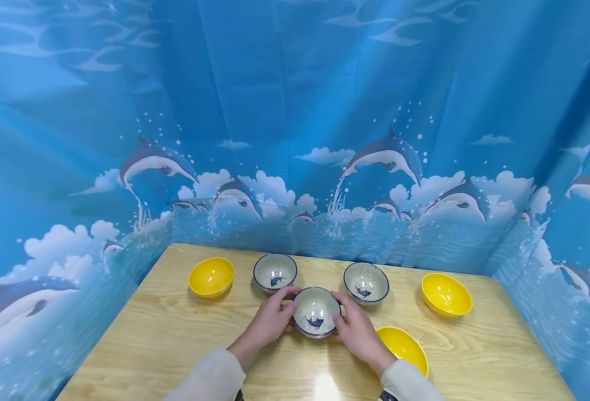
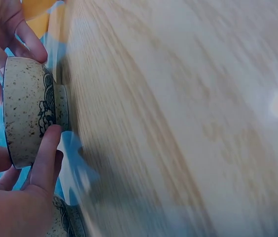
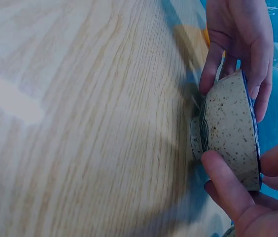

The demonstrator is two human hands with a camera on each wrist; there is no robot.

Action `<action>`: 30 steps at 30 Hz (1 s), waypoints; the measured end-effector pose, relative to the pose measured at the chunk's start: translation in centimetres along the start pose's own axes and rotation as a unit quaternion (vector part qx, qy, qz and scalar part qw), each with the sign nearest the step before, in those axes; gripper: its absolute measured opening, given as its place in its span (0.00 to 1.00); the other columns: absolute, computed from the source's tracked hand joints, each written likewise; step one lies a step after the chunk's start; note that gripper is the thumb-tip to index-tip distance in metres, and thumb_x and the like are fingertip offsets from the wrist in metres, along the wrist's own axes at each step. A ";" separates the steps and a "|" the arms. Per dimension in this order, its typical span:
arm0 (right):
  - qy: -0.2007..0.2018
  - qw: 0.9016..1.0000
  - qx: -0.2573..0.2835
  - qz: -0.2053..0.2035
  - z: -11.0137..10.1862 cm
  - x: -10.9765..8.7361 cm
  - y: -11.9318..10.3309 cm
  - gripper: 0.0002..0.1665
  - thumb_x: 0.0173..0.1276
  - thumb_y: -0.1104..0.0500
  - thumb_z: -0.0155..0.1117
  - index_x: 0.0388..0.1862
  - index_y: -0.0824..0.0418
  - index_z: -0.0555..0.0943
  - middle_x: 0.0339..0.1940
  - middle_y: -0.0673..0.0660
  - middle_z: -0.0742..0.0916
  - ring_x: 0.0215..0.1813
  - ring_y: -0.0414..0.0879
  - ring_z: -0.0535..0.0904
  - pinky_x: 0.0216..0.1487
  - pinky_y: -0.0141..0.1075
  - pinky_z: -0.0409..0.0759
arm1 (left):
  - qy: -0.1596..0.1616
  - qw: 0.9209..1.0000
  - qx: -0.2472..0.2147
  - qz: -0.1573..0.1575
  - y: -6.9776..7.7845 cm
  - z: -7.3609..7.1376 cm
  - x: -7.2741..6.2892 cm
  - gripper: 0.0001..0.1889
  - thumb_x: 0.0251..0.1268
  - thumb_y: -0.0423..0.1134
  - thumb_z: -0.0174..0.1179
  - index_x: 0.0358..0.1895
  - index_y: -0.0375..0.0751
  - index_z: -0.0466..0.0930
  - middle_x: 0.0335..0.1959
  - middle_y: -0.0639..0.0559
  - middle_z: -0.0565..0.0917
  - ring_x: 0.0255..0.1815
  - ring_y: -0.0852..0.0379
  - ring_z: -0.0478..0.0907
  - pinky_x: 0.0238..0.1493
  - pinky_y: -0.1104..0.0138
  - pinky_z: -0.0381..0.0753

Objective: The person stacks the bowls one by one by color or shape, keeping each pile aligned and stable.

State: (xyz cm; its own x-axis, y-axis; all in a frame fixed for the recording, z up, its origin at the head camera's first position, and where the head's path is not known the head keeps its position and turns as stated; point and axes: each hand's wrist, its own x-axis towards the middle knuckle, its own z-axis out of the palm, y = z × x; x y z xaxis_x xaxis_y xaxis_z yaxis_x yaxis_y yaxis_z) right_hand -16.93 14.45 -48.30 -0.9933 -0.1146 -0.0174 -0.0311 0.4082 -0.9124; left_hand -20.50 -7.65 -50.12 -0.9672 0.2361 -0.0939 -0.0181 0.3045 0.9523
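Note:
Between both hands is a speckled grey bowl (image 1: 317,311) with a dark blue rim and a blue fish painted inside. My left hand (image 1: 269,318) grips its left side, thumb at the rim and fingers under the wall. On the opposite side my right hand (image 1: 356,327) grips it the same way. In the left wrist view the bowl (image 2: 28,111) shows a dark wave pattern near its foot, close over the wooden table. The right wrist view has the bowl (image 3: 230,131) upright between the fingertips of both hands.
Two matching speckled bowls stand behind, one left (image 1: 275,272) and one right (image 1: 367,282). Yellow bowls sit at the far left (image 1: 211,277), far right (image 1: 447,294) and beside the right forearm (image 1: 403,350). A blue dolphin curtain (image 1: 295,111) hangs behind the wooden table (image 1: 160,334).

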 end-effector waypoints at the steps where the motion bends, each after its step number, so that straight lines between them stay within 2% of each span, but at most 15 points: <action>1: 0.000 1.000 0.007 0.002 0.1 0.0 0.0 0.34 0.79 0.77 0.56 0.81 0.69 0.68 0.79 0.80 0.71 0.43 0.54 0.91 0.36 0.41 0.94 | 0.001 1.000 -0.008 -0.002 0.0 0.1 0.0 0.22 0.85 0.33 0.55 0.77 0.42 0.74 0.73 0.34 0.78 0.50 0.48 0.87 0.39 0.59 0.94; 6: 0.001 0.998 0.055 0.024 0.5 0.0 0.2 0.35 0.80 0.77 0.52 0.84 0.67 0.66 0.82 0.80 0.67 0.52 0.62 0.90 0.40 0.47 0.95 | 0.009 0.999 -0.049 -0.014 0.1 0.4 -0.2 0.22 0.85 0.33 0.54 0.77 0.41 0.74 0.72 0.32 0.79 0.47 0.48 0.88 0.36 0.57 0.94; 13: 0.003 0.995 0.094 0.041 0.8 -0.1 0.4 0.36 0.81 0.74 0.50 0.85 0.64 0.63 0.83 0.79 0.66 0.56 0.65 0.87 0.43 0.50 0.95 | 0.017 0.996 -0.081 -0.020 0.1 0.6 -0.3 0.23 0.84 0.32 0.54 0.77 0.39 0.74 0.71 0.30 0.78 0.49 0.46 0.88 0.37 0.55 0.95; 19: 0.005 0.992 0.114 0.051 1.0 -0.4 0.4 0.37 0.81 0.74 0.49 0.86 0.63 0.62 0.83 0.80 0.65 0.60 0.69 0.86 0.46 0.51 0.95 | 0.011 0.996 -0.086 -0.024 -0.3 0.5 -0.3 0.22 0.84 0.32 0.55 0.76 0.40 0.75 0.71 0.31 0.79 0.49 0.48 0.88 0.37 0.57 0.95; 30: 0.005 0.987 0.144 0.073 1.5 -1.0 0.5 0.38 0.80 0.72 0.54 0.86 0.59 0.64 0.81 0.76 0.68 0.62 0.67 0.85 0.46 0.53 0.95 | -0.012 0.994 -0.103 -0.022 -0.3 -0.6 -1.2 0.23 0.84 0.31 0.56 0.77 0.39 0.74 0.71 0.30 0.78 0.51 0.46 0.87 0.38 0.54 0.95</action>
State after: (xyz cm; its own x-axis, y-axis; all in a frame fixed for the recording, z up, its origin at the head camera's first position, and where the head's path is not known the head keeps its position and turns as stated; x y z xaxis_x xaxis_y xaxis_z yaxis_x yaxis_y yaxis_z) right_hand -15.79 13.46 -49.36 -0.9859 -0.0649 -0.1540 0.1433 0.1456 -0.9789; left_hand -19.52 -8.52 -50.10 -0.9582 0.2487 -0.1416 -0.1147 0.1193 0.9862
